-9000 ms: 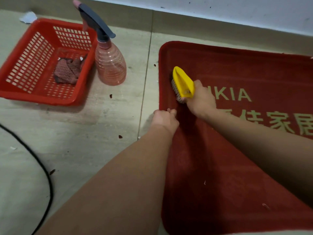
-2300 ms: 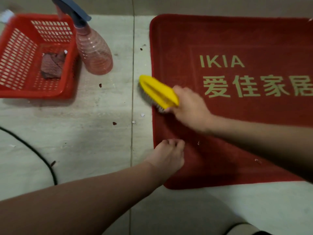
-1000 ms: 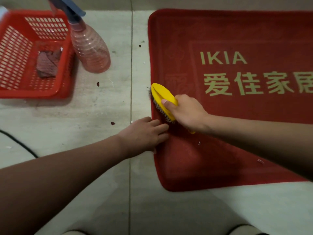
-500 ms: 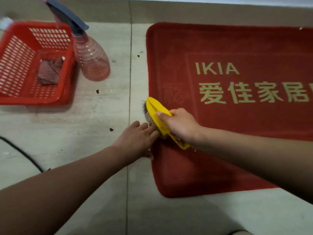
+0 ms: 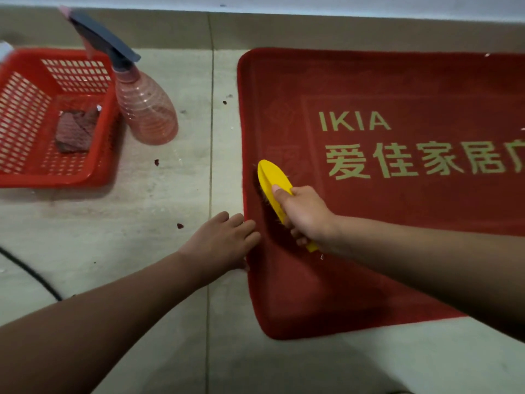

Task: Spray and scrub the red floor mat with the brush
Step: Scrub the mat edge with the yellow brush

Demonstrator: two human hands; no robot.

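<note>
Head view: red floor mat (image 5: 397,251) lies flat on the floor (image 5: 127,228); your left hand (image 5: 221,243), fingers straight, pins its left edge; your right hand (image 5: 306,217) grips the yellow brush (image 5: 271,180), now stroked just inside that edge, so scrubbing looks mid-pass.

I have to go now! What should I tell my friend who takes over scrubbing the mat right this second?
Right hand grips the yellow brush, bristles down on the red mat near its left edge.
Left hand lies flat, fingertips at that edge.
Spray bottle stands unheld on the floor beside the red basket.
Done: cannot tell how much is scrubbed.
Left: scrub the rest.
</note>
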